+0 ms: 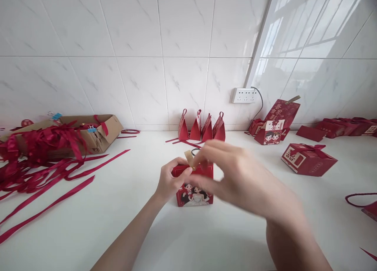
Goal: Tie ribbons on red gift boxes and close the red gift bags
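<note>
Hiding part of the red box [196, 198]: hands [244, 178].

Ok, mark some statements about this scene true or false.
1. The left hand holds the top of the bride-printed gift box. True.
2. Three looped pointed red boxes stand in a row. False: there are four.
3. A white power strip is mounted on the tiled wall. True.
4. The cardboard box is at the right end. False: it is on the left, with red ribbons.
5. The right hand is out of view. False: it is blurred, beside the left hand.
</note>
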`<state>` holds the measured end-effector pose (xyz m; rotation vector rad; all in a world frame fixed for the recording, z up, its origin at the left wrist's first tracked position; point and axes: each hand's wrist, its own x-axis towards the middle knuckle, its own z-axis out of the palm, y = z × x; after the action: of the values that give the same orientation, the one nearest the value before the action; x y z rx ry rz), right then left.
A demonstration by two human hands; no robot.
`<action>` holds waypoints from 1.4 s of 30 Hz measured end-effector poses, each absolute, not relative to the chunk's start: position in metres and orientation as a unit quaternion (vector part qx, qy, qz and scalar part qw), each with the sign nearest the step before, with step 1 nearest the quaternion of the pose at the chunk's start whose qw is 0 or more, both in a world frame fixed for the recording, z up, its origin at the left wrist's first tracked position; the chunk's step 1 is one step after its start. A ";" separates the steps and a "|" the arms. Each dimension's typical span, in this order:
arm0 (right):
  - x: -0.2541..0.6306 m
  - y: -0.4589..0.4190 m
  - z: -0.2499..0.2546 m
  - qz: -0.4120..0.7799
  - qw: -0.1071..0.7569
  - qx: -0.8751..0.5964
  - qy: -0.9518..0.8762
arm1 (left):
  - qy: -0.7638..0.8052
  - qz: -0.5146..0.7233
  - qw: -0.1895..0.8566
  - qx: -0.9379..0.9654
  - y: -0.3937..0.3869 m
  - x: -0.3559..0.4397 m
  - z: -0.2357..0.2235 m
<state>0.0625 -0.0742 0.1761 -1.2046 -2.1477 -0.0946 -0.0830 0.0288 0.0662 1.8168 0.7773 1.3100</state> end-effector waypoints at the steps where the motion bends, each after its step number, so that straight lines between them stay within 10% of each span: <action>1: 0.063 -0.062 0.177 -0.033 0.317 -0.479 -0.818 | 0.292 0.509 0.377 0.717 0.028 -0.083 0.067; 14: 0.063 -0.014 0.160 0.061 0.321 -0.476 -0.816 | 0.273 0.489 0.362 0.745 0.028 -0.089 0.066; 23: 0.071 -0.004 0.159 0.245 0.447 -0.349 -0.787 | 0.149 0.350 0.753 0.537 0.045 -0.092 0.064; 28: 0.081 -0.004 0.164 0.358 0.459 -0.274 -0.766 | 0.153 0.319 0.725 0.591 0.038 -0.089 0.063; 42: 0.087 0.000 0.162 0.190 0.472 -0.407 -0.759 | 0.268 0.550 0.453 0.649 0.049 -0.090 0.058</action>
<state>0.0866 -0.0004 0.1623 -0.9977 -1.8573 0.4647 -0.0896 0.0487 0.0585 1.6019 0.6607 1.3578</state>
